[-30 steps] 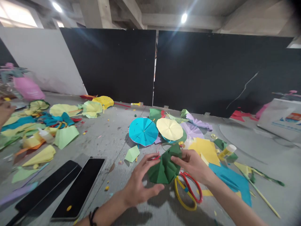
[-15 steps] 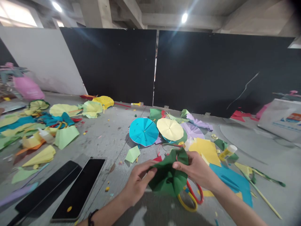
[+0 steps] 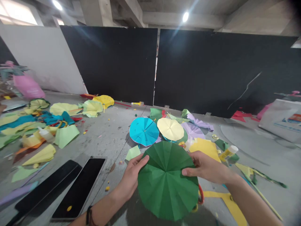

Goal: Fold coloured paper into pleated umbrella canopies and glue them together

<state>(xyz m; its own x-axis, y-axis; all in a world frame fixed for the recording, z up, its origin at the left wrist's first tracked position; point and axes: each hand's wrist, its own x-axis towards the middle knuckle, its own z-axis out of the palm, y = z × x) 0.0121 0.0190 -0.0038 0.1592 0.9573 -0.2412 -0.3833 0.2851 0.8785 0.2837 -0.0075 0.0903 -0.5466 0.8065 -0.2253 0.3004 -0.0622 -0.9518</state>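
Note:
Spread out between both hands is a round dark green paper [image 3: 166,185] with creases fanning from its centre. My left hand [image 3: 132,172] pinches its left edge, thumb on top. My right hand [image 3: 207,166] grips the right edge, thumb lying on the face and fingers behind. Scissors with a red handle [image 3: 201,194] lie mostly hidden under the green paper. Just beyond it sit a blue pleated paper disc [image 3: 144,131] and a cream pleated paper disc [image 3: 170,129]. A small light green paper piece [image 3: 133,153] lies close to my left hand.
Two dark phones [image 3: 78,188] lie at the left front. Paper scraps [image 3: 67,136] cover the left side. At right are yellow paper [image 3: 205,149], a glue stick [image 3: 228,153] and a thin yellow stick [image 3: 265,199]. A white bag [image 3: 282,121] stands far right, before black panels [image 3: 113,66].
The crumpled, folded green paper has been opened out into a flat disc facing me. My hands have moved slightly apart to its edges. It now covers most of the scissors.

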